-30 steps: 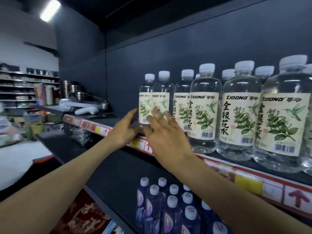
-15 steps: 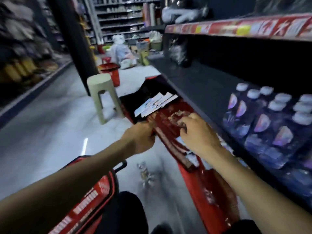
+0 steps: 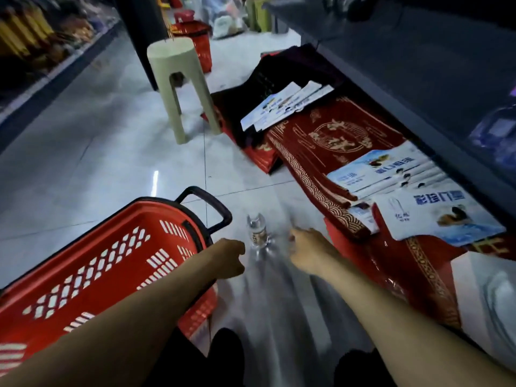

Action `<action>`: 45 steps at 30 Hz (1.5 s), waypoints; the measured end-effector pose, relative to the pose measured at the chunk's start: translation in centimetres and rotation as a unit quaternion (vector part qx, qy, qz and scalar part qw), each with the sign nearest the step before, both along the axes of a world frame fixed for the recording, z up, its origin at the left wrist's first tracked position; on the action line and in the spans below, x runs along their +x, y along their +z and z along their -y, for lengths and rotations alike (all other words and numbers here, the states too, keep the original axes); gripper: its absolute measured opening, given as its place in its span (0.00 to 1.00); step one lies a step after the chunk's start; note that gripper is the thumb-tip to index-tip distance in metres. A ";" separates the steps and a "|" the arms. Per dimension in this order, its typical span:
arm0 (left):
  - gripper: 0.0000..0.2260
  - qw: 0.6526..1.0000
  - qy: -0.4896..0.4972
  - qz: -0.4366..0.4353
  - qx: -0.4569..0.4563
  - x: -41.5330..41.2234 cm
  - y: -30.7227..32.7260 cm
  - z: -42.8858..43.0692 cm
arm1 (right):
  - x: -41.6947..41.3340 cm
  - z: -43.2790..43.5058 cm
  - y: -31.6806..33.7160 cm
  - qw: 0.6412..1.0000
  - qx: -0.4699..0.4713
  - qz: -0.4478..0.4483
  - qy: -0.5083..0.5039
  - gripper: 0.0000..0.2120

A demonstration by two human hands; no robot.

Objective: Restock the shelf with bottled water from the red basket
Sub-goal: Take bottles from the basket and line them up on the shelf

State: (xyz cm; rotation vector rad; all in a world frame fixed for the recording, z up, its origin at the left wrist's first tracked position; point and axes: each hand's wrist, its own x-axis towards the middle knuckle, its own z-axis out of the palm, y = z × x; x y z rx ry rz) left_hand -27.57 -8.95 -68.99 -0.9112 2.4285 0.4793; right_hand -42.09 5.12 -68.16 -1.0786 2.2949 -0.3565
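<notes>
Left grip: head view; fingers curled into a fist, seemingly holding nothing; just left of the water bottle.
Right grip: smeared by motion; wide or narrow, cannot tell; just right of the bottle.
Water bottle: upright on the floor between both grips; blurred; contact with either grip, cannot tell.
Red basket: lower left, on the floor, black handle toward the bottle; left forearm crosses its near corner.
Shelf: dark, along the right side.
Red patterned sheets: on the floor at the shelf base, white-and-blue leaflets fanned on top.
Stool: pale, in the aisle beyond the basket; second red basket behind it.
</notes>
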 end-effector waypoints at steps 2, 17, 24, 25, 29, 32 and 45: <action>0.22 0.999 0.036 -0.024 0.027 -2.3 -1.5 0.9 | -1.4 1.2 -1.4 0.996 0.080 0.024 0.015 0.17; 0.26 0.977 0.212 -0.035 0.016 -9.1 -18.3 9.6 | -8.8 15.0 -17.5 0.987 0.081 0.119 -0.068 0.36; 0.33 0.892 0.367 -0.219 0.146 -11.9 -21.6 11.7 | -10.0 18.4 -21.8 0.988 0.058 0.134 -0.041 0.40; 0.33 0.887 0.368 -0.227 0.160 -12.0 -22.2 11.9 | -9.8 18.7 -22.1 0.987 0.057 0.144 -0.038 0.40; 0.28 0.877 0.364 -0.267 0.168 -12.2 -24.0 12.4 | -8.6 19.5 -23.1 0.979 0.018 0.195 -0.063 0.31; 0.22 0.863 0.372 -0.299 0.163 -11.9 -24.9 12.4 | -7.8 19.7 -23.7 0.972 -0.035 0.203 -0.112 0.24; 0.24 0.866 0.211 -0.312 0.327 -12.5 -18.6 10.6 | -11.3 13.0 -17.2 0.984 -0.046 0.152 -0.079 0.19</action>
